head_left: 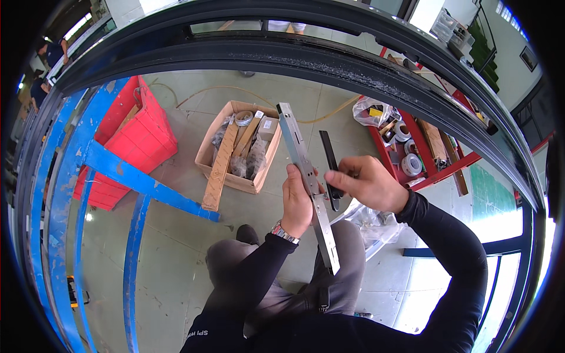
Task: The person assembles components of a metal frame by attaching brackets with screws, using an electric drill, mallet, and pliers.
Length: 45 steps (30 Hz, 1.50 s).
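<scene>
My left hand point(297, 201) is closed around a long silver metal bar point(301, 153) with slots and small holes, tilted from upper left to lower right above my lap. Close beside it, my right hand point(369, 181) is closed, with thumb and fingers at a slim black handle point(330, 154). The handle's lower part lies against or just next to the bar; whether the two are joined I cannot tell. My curled right fingers partly hide where they meet.
A black frame point(282, 59) arches across in front of me on blue metal supports point(147, 182). Beneath stand a cardboard box point(257, 185) of parts, a red bin point(159, 126) and a red tray point(385, 156) with tape rolls. A yellowish hose point(235, 89) crosses the floor. People stand far left.
</scene>
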{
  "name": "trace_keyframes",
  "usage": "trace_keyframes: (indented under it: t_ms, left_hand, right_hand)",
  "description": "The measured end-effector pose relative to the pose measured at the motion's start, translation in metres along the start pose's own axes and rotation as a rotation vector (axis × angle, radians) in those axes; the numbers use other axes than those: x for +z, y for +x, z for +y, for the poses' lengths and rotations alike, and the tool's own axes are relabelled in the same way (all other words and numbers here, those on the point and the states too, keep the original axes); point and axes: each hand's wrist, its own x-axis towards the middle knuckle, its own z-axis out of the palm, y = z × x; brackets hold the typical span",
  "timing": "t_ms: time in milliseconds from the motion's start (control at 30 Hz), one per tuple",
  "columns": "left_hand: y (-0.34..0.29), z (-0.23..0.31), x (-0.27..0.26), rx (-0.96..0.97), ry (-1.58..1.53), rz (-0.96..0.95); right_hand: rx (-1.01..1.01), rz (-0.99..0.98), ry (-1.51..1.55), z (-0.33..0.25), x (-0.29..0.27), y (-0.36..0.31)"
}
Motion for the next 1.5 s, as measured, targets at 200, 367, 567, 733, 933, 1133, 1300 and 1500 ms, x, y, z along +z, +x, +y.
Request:
trace_keyframes:
  t_ms: [200,367,567,733,933,1133,1300,1500]
  left_hand:
    - [0.003,-0.007,-0.009,-0.030,0.026,-0.033]
    - [0.002,0.002,-0.005,-0.231,-0.255,0.053]
    - [0.002,0.011,-0.003,-0.338,-0.293,0.048]
    - [-0.001,0.006,-0.002,-0.281,-0.116,0.032]
    - [-0.004,-0.004,-0.011,0.014,0.126,-0.068]
    - [-0.002,-0.004,-0.006,0.064,0.227,-0.059]
    - [0.002,-0.002,-0.012,-0.037,0.143,-0.020]
    - [0.000,-0.026,-0.004,0.300,0.364,0.091]
  right_hand:
    - [-0.472,-0.001,-0.192,-0.007,-0.004,-0.008]
    - [-0.986,0.044,-0.802,-0.013,0.008,-0.018]
    - [-1.077,0.087,-0.872,-0.005,-0.003,-0.016]
    - [-0.810,0.082,-0.503,0.004,-0.001,-0.012]
    - [0.089,0.062,0.108,0.000,0.007,-0.005]
    - [-0.001,-0.139,-0.050,-0.002,-0.007,-0.010]
    - [-0.039,-0.132,-0.040,0.006,-0.002,-0.003]
    - [-0.509,0.019,-0.283,0.002,-0.002,-0.013]
